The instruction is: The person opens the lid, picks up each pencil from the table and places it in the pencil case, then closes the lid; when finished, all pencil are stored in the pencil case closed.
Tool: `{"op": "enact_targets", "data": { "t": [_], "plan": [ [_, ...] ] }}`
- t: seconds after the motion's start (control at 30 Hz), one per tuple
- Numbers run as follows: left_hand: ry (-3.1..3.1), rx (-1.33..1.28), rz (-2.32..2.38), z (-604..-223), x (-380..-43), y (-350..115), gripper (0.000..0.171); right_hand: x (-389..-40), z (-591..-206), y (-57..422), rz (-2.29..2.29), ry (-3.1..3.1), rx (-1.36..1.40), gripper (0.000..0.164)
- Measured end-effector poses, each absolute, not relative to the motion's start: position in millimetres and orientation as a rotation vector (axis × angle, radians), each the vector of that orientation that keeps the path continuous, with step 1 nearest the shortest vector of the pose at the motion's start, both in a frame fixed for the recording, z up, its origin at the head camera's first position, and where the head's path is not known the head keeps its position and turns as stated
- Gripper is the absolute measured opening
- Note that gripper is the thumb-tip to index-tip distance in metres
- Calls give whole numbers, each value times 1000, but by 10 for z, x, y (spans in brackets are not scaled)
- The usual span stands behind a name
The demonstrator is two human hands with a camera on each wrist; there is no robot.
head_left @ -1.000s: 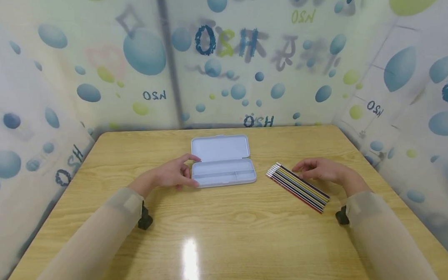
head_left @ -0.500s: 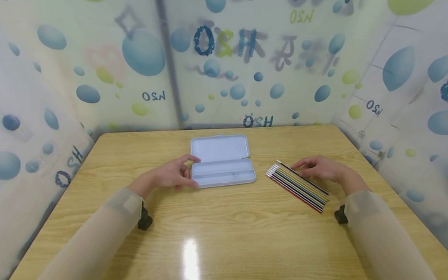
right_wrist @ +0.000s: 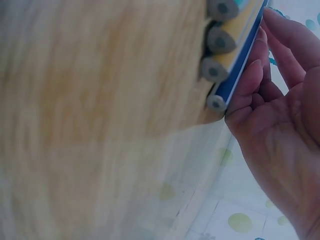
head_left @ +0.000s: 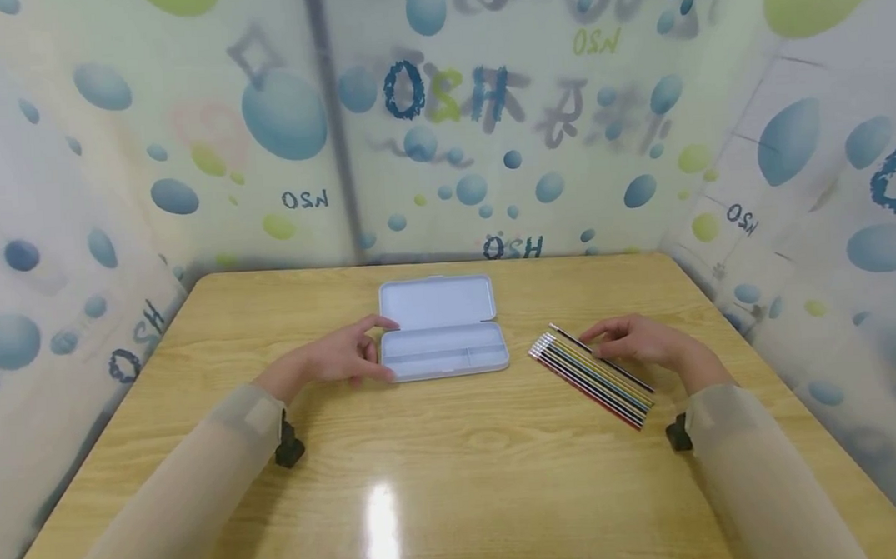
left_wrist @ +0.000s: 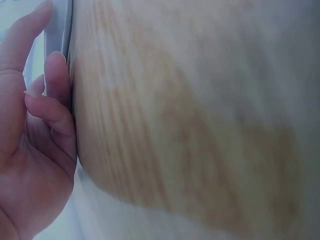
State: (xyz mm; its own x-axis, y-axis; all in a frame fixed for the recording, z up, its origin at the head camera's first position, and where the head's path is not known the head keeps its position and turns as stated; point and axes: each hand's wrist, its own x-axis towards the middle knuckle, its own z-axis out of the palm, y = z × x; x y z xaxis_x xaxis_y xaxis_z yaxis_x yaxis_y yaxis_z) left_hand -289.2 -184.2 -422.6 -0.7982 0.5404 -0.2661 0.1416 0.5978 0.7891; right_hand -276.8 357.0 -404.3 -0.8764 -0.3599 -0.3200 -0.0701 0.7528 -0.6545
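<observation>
A pale blue pencil case lies open on the table, its lid folded back and its compartments bare. My left hand holds the case's left end, index finger near the hinge and thumb at the front corner. In the left wrist view the case's side shows beyond the fingers. My right hand pinches a dark blue pencil, which lies slightly apart from a row of striped pencils. Their silver ends point toward the case.
Everything lies on a wooden table with walls close behind it and at both sides. A black wrist camera sits below the left sleeve, another camera below the right one.
The dark pencil has been drawn away from the row by my right hand, leaving a narrow gap. My left hand stays at the case. The head view has tilted slightly upward.
</observation>
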Motion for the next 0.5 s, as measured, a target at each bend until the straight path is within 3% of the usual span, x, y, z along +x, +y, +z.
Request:
{"op": "enact_targets", "data": {
  "t": [0.5],
  "plan": [
    [2342, 540, 1094, -4241, -2891, -1857, 88, -2775, -4085, 3572, -953, 2512, -339, 46]
  ]
}}
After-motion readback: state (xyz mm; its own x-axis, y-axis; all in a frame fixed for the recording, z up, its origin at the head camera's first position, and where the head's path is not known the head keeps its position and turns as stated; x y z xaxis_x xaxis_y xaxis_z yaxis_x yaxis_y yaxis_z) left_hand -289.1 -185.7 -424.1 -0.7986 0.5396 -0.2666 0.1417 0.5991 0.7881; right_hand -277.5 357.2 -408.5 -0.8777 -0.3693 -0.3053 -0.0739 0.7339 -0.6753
